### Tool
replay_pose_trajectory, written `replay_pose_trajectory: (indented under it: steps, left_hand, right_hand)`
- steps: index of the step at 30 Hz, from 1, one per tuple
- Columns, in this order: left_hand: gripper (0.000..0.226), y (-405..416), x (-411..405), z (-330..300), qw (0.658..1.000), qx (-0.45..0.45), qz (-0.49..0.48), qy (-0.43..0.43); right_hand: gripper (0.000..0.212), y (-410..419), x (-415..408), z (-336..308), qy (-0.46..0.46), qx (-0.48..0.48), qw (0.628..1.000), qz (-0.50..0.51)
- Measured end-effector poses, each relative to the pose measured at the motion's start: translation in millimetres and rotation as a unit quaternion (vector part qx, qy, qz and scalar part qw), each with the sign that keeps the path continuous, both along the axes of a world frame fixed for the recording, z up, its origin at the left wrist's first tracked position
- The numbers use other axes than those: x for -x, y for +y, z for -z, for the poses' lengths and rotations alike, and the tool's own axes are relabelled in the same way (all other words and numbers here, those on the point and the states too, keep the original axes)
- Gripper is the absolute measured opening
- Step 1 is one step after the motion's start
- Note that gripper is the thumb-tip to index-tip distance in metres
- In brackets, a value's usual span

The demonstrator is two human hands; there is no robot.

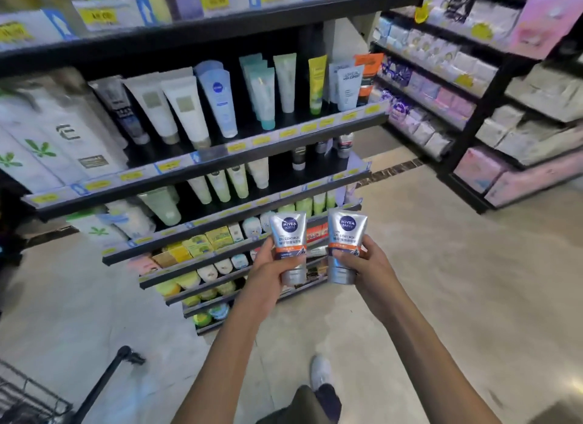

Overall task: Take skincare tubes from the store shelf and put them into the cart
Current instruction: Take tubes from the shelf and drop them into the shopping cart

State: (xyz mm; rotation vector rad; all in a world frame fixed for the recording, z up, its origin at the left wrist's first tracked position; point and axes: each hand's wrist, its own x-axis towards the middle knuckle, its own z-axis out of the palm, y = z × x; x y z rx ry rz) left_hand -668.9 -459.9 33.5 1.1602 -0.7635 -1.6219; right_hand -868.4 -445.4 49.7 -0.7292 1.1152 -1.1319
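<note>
Fingers [342, 257] of the right hand [367, 266] curl round one silver tube [345, 234], and the left hand [271, 270] grips a matching tube [288, 234] the same way, caps down, labels facing the camera. Both tubes are held upright side by side, slightly apart, in front of the lower tiers of the store shelf [202, 168]. Well to the left of that shelf and nearer the person, the cart [38, 401] shows its black wire rim and handle. A white shoe [320, 371] stands on the floor below the hands.

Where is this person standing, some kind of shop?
Most likely a supermarket's personal-care aisle: black shelves carry rows of tubes above yellow price tags, and a wire cart stands at lower left.
</note>
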Motion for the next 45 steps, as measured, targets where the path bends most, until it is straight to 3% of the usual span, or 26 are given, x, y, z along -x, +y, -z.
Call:
replay_pose_trajectory:
  steps: [15, 24, 30, 40, 45]
  left_hand:
    - [0.047, -178.2, 99.2, 32.1, 0.997, -0.025, -0.062, -0.039]
    - [0.034, -267.1, 141.8, 39.2, 0.986, -0.033, -0.122, -0.106]
    - [0.039, -316.3, 156.3, 63.1, 0.973, -0.035, -0.164, -0.157]
    - [0.051, -379.4, 151.2, 103.2, 0.956, 0.009, -0.230, -0.185]
    - [0.053, -406.1, 152.9, 106.2, 0.949, 0.030, -0.216, -0.226]
  right_hand:
    - [0.046, -154.4, 100.2, 10.8, 0.024, -0.037, 0.999, -0.021]
    - [0.048, -230.6, 148.3, 27.9, 0.024, -0.062, 0.993, -0.101]
    - [0.055, -259.1, 166.1, 48.6, 0.031, -0.066, 0.985, -0.154]
    - [0.055, -274.2, 172.2, 92.9, 0.016, -0.087, 0.984, -0.157]
    - [0.052, -265.1, 177.6, 102.2, 0.028, -0.093, 0.979, -0.178]
